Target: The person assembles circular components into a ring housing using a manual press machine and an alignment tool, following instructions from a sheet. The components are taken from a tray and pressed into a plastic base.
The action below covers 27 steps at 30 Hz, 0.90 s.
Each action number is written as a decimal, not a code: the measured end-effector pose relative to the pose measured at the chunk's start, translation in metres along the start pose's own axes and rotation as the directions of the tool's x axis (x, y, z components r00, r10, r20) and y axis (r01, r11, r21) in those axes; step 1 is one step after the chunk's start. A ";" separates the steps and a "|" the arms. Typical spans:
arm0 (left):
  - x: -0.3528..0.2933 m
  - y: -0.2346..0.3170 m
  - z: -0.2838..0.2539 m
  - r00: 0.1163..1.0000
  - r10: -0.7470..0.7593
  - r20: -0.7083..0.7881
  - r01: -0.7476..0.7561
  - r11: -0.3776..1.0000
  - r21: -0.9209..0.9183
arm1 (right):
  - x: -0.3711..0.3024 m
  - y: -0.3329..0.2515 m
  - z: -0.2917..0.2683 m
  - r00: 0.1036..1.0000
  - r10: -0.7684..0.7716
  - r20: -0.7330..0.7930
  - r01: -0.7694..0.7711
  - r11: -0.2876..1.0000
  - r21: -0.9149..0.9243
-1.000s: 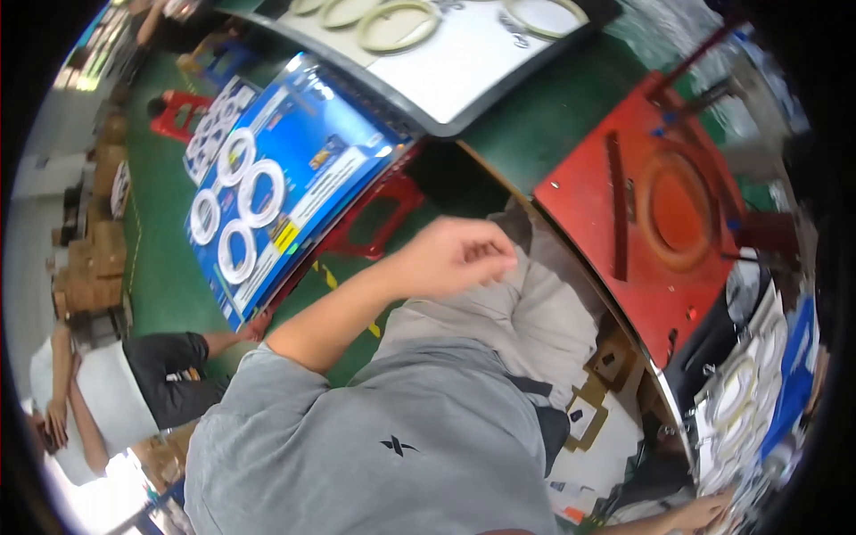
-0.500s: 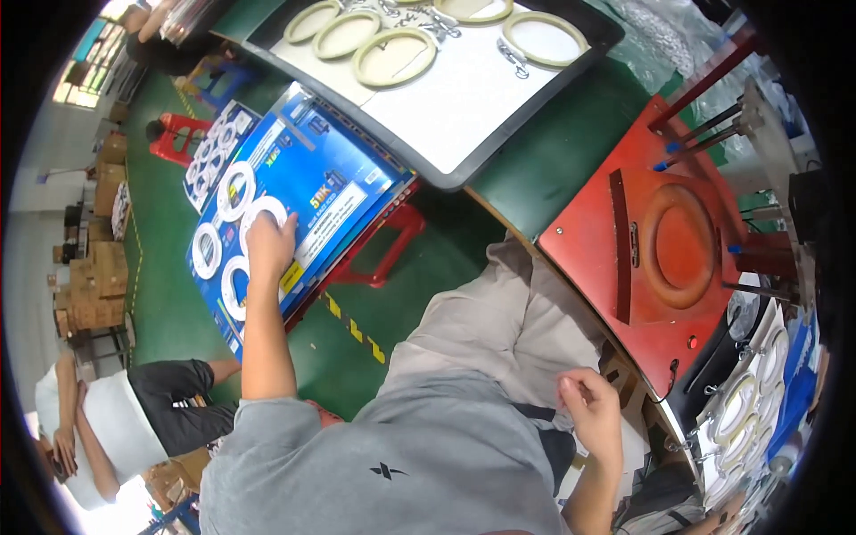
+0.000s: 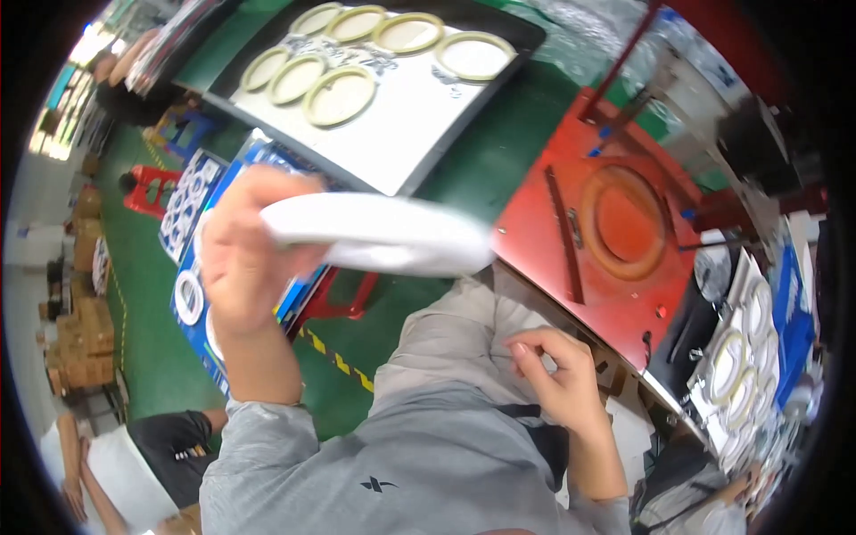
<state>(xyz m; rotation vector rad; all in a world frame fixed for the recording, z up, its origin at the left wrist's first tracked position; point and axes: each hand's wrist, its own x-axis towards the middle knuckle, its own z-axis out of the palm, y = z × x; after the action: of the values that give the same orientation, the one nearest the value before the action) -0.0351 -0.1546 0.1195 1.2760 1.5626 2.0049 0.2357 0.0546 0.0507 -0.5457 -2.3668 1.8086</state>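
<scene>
My left hand (image 3: 245, 241) is closed on the left end of a white ring (image 3: 392, 218), raised close to my view and seen nearly edge-on. Motion blurs both. Behind and below that hand lies a blue printed board (image 3: 254, 147) bearing more white rings, among them a small white ring (image 3: 188, 297) at its left; my hand and forearm hide part of them. Over my lap, my right hand (image 3: 563, 379) hangs with loosely bent fingers and thumb a little apart, and nothing shows in it.
A black-rimmed tray (image 3: 437, 147) of cream rings and metal clips stands ahead. On the right is a red press plate (image 3: 535, 223) with a round raised ring (image 3: 627, 221). A red stool (image 3: 343, 299) is under the board. Another person (image 3: 134, 473) is at lower left.
My left hand has lifted a white ring off the blue board, bringing it up and right toward my view. My right hand has shifted slightly left and up. The view has turned.
</scene>
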 end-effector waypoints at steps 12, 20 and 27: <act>0.055 -0.105 0.193 0.832 0.243 0.499 -0.479 0.769 0.424 | -0.019 -0.006 -0.028 0.798 -0.263 -0.542 0.163 0.960 -0.227; 0.086 -0.088 0.158 0.880 0.247 0.406 -0.434 0.768 0.472 | 0.026 -0.007 -0.040 0.702 -0.542 -0.462 0.066 0.695 -0.716; 0.202 -0.146 0.017 0.992 -0.056 -0.113 0.126 0.377 0.918 | 0.003 -0.006 -0.018 0.888 -0.384 -0.255 0.012 0.571 -0.821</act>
<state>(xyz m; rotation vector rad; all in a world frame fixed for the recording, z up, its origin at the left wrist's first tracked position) -0.1758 0.0489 0.0825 1.3402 2.9158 0.9488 0.2373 0.0707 0.0615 -0.6006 -2.6545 0.3359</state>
